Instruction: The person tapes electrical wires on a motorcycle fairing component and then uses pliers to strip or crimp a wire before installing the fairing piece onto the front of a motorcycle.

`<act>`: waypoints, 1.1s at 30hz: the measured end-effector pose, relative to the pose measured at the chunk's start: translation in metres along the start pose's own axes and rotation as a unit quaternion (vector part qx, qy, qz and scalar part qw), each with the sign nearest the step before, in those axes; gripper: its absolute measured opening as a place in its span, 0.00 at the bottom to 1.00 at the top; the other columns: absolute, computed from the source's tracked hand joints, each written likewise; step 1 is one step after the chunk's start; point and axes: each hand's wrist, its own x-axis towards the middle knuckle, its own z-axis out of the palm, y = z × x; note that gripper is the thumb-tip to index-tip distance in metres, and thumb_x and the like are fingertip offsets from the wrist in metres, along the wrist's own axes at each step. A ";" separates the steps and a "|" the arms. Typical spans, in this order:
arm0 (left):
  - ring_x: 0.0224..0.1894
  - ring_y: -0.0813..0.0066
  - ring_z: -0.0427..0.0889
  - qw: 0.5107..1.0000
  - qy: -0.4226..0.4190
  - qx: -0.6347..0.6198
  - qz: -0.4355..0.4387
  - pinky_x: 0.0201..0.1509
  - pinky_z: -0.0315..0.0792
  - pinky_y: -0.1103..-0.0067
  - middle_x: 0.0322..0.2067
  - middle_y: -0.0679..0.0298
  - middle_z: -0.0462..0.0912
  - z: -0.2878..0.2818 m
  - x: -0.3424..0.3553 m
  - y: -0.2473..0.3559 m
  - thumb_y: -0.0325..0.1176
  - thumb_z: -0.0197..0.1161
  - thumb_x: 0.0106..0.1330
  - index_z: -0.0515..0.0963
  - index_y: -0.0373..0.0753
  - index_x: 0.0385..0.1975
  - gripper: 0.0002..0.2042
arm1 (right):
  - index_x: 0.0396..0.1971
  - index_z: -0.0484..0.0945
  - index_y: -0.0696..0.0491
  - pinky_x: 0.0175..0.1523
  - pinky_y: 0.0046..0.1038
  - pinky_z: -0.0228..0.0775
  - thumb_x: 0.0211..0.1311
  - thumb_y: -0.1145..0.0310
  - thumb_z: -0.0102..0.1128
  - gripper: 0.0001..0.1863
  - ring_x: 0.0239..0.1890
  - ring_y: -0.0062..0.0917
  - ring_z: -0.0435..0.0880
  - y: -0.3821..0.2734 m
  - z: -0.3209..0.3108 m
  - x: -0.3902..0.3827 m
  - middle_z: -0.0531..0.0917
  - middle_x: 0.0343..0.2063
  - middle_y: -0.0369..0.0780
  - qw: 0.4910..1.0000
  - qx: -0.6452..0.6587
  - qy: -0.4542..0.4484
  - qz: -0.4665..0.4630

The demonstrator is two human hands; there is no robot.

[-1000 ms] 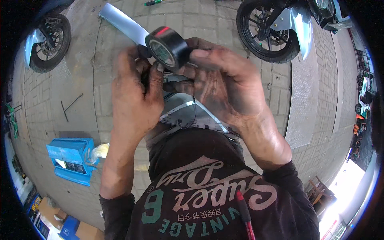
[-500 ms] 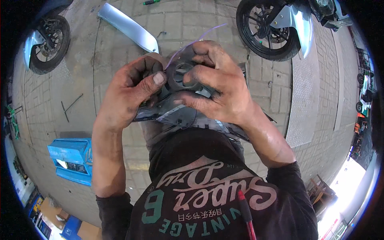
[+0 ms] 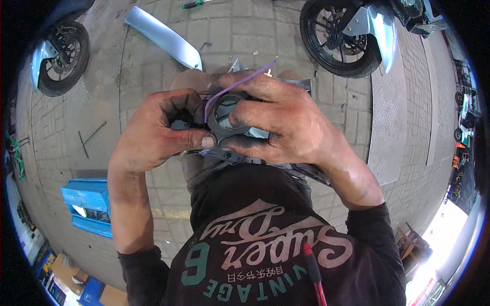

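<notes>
A dark grey ring (image 3: 216, 133), which looks like a roll of tape, is held over my lap. My right hand (image 3: 280, 115) is closed on it, with a finger in its opening. My left hand (image 3: 163, 125) is closed at the ring's left side, its thumb against the lower left edge. A narrow purple strip (image 3: 236, 88) runs from beside my left fingertips up and right past my right fingers. Whether it is tape or wire, I cannot tell. Beneath the hands lies a dark glossy panel (image 3: 224, 155), partly hidden.
A silver-white curved panel (image 3: 164, 39) and a green-handled screwdriver (image 3: 196, 3) lie on the paved floor ahead. Motorcycle wheels stand at far left (image 3: 62, 58) and far right (image 3: 341, 38). At the left are a blue toolbox (image 3: 84, 191) and a thin black T-shaped tool (image 3: 91, 135).
My left hand has moved lower, with its thumb now at the ring's lower edge. The ring has turned and shifted slightly left and down. The purple strip's free end has dropped.
</notes>
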 end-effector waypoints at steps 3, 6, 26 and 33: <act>0.30 0.83 0.72 0.999 0.017 -0.024 -0.022 0.34 0.68 0.82 0.25 0.70 0.75 0.005 -0.003 0.003 0.27 0.72 0.46 0.74 0.34 0.28 0.13 | 0.27 0.73 0.56 0.45 0.36 0.73 0.39 0.68 0.69 0.15 0.45 0.40 0.76 -0.002 -0.005 0.003 0.74 0.47 0.43 1.000 -0.020 -0.014 -0.018; 0.31 0.83 0.73 0.998 0.058 -0.034 0.013 0.36 0.69 0.83 0.27 0.69 0.77 0.013 -0.006 0.006 0.27 0.73 0.45 0.74 0.34 0.30 0.15 | 0.27 0.73 0.56 0.44 0.35 0.73 0.39 0.68 0.69 0.15 0.44 0.39 0.77 -0.001 -0.003 0.004 0.74 0.47 0.43 1.000 -0.014 -0.013 -0.003; 0.29 0.84 0.73 0.968 0.162 -0.183 0.055 0.33 0.68 0.87 0.25 0.69 0.77 0.027 -0.012 -0.014 0.24 0.70 0.48 0.76 0.32 0.32 0.12 | 0.25 0.76 0.58 0.44 0.34 0.72 0.37 0.64 0.71 0.17 0.40 0.40 0.78 -0.005 -0.014 0.010 0.77 0.39 0.45 0.997 0.058 -0.005 0.057; 0.32 0.80 0.74 0.958 0.221 -0.094 0.155 0.37 0.70 0.85 0.28 0.64 0.77 0.033 -0.011 -0.011 0.21 0.65 0.53 0.77 0.28 0.33 0.09 | 0.19 0.74 0.58 0.34 0.27 0.71 0.31 0.65 0.76 0.19 0.33 0.33 0.79 -0.010 -0.014 0.014 0.76 0.34 0.44 0.998 0.011 0.027 0.061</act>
